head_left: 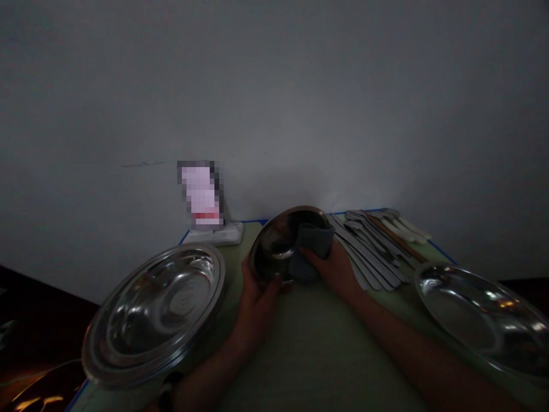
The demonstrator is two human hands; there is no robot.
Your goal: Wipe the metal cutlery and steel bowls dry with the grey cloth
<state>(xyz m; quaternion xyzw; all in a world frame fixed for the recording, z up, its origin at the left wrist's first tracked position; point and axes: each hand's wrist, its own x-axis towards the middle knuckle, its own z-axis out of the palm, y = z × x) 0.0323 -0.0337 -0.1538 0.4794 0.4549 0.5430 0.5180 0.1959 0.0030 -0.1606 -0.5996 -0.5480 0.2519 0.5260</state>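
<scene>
A metal bowl (274,234) is tilted up over the middle of the table, its hollow facing me. My left hand (259,289) grips its lower left rim, with the thumb on the near edge. In my right hand (330,263) is a dark grey cloth (315,240), bunched against the bowl's right inner side and rim. The fingers of my right hand are partly hidden behind the cloth and the bowl. To the right of my right hand lie several metal knives (364,260) and spoons (360,229).
Stacked metal basins (158,309) stand at the left. Another metal basin (476,320) is at the right. A phone (201,194) leans on a white stand (214,234) at the back left. White-handled cutlery (403,226) lies near the wall (274,103).
</scene>
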